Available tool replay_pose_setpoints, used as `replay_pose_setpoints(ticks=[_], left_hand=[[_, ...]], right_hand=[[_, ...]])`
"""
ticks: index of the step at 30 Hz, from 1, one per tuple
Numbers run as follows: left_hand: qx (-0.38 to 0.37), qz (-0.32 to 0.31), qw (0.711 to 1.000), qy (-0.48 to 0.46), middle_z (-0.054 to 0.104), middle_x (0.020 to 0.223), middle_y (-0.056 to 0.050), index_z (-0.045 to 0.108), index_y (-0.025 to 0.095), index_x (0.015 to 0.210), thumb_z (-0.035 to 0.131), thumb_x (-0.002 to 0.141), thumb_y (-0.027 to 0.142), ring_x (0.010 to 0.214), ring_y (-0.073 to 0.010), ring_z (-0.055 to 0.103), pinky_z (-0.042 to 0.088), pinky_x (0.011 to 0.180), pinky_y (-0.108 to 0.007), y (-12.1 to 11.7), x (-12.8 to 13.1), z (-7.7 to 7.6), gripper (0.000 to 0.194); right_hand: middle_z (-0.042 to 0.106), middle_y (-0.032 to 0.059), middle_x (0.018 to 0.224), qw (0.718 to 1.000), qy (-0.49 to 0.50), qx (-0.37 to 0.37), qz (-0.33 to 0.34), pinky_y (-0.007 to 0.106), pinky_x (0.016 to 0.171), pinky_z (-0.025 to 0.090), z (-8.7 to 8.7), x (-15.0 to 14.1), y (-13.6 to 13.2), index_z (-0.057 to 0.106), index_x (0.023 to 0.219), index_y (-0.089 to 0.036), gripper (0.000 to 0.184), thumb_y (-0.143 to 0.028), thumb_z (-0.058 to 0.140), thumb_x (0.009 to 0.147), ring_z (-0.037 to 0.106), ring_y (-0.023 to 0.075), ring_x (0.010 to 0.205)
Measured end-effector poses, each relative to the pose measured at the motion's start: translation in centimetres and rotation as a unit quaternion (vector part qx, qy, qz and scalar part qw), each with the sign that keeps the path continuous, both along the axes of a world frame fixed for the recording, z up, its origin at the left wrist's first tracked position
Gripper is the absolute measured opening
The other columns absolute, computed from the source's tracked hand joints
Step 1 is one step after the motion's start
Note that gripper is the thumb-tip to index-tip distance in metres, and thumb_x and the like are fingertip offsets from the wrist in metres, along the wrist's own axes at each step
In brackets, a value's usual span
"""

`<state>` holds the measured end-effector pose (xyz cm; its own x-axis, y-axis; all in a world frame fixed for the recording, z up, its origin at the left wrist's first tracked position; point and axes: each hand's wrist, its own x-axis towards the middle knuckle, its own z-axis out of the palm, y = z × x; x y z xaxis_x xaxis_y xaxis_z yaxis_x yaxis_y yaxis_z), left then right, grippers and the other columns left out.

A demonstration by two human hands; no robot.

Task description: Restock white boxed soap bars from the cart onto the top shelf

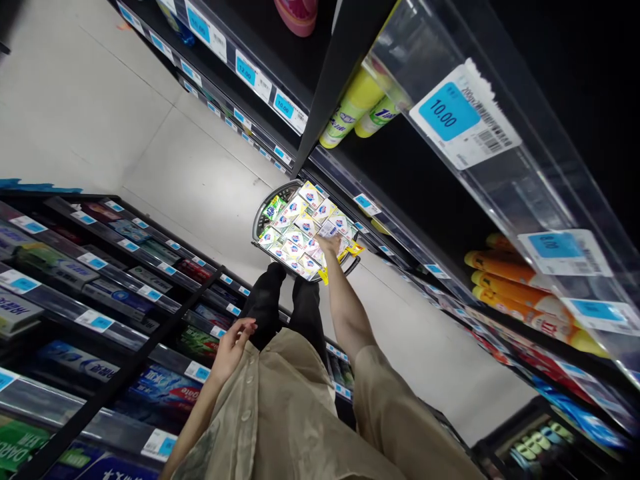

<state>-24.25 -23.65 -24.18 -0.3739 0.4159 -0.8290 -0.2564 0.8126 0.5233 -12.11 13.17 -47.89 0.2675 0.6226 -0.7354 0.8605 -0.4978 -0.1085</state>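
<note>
A dark shopping basket [257, 223] stands on the floor in front of my feet, filled with rows of small white soap boxes [295, 235] with blue and red logos. My right hand [330, 244] reaches down into its right side, with the fingers around a soap box [329, 230] whose printed back faces up. The fingertips are partly hidden. A green pack [274, 207] lies at the basket's far left, and yellow packaging [354, 249] sticks out beside my right hand. My left hand [234, 348] hangs by my waist, fingers loosely bent and holding nothing.
Shelves of boxed toothpaste [165, 393] run along the left. The right shelf holds yellow-green bottles [357, 100] and orange bottles [520, 280], behind a clear edge strip with price tags [465, 117]. Pale tiled floor [185, 167] lies between them.
</note>
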Motion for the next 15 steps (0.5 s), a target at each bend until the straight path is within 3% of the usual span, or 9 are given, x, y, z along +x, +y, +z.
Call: replay_pose_setpoints(ticks=[3,7,10,13,15], left_hand=[[0.008,0.003,1.000,0.005,0.082,0.106,-0.013,0.076,0.019,0.117,0.060,0.094,0.078,0.096,-0.0290,0.077,0.061,0.086,-0.041,-0.1,0.4,-0.2,0.065],[0.016,0.013,1.000,0.016,0.082,0.109,-0.012,0.075,0.019,0.119,0.060,0.098,0.072,0.098,-0.0283,0.077,0.061,0.090,-0.042,-0.2,0.9,-0.4,0.059],[0.017,0.008,1.000,0.020,0.082,0.108,-0.013,0.075,0.019,0.118,0.059,0.097,0.073,0.097,-0.0282,0.077,0.061,0.088,-0.041,-0.1,1.4,-0.4,0.060],[0.018,-0.001,1.000,0.013,0.082,0.105,-0.013,0.075,0.018,0.116,0.058,0.093,0.078,0.094,-0.0282,0.077,0.061,0.084,-0.041,0.9,1.7,0.0,0.066],[0.030,-0.006,1.000,0.001,0.082,0.103,-0.013,0.074,0.017,0.114,0.059,0.089,0.080,0.093,-0.0287,0.077,0.062,0.084,-0.042,2.3,1.6,0.6,0.069]], right_hand=[[0.060,0.0327,0.146,1.000,-0.023,-0.007,-0.014,0.044,0.105,0.056,0.6,-0.1,-0.5,0.033,0.159,0.000,0.117,-0.046,0.095,0.072,0.062,0.0400,0.132],[0.056,0.0348,0.149,0.999,-0.028,0.002,-0.017,0.047,0.108,0.054,1.3,0.1,-1.6,0.035,0.157,0.000,0.102,-0.036,0.090,0.079,0.060,0.0437,0.136],[0.053,0.0300,0.156,1.000,0.002,-0.003,-0.003,0.041,0.114,0.050,2.1,1.4,-2.2,0.037,0.158,-0.004,0.089,-0.031,0.082,0.086,0.058,0.0384,0.141],[0.061,0.0201,0.152,0.999,0.045,-0.029,0.006,0.033,0.115,0.048,5.3,3.3,-3.2,0.044,0.157,-0.010,0.080,-0.032,0.081,0.089,0.060,0.0296,0.140],[0.066,0.0143,0.146,0.997,0.071,-0.040,0.006,0.032,0.115,0.048,9.4,4.5,-4.4,0.049,0.154,-0.013,0.072,-0.031,0.080,0.091,0.062,0.0259,0.137]])
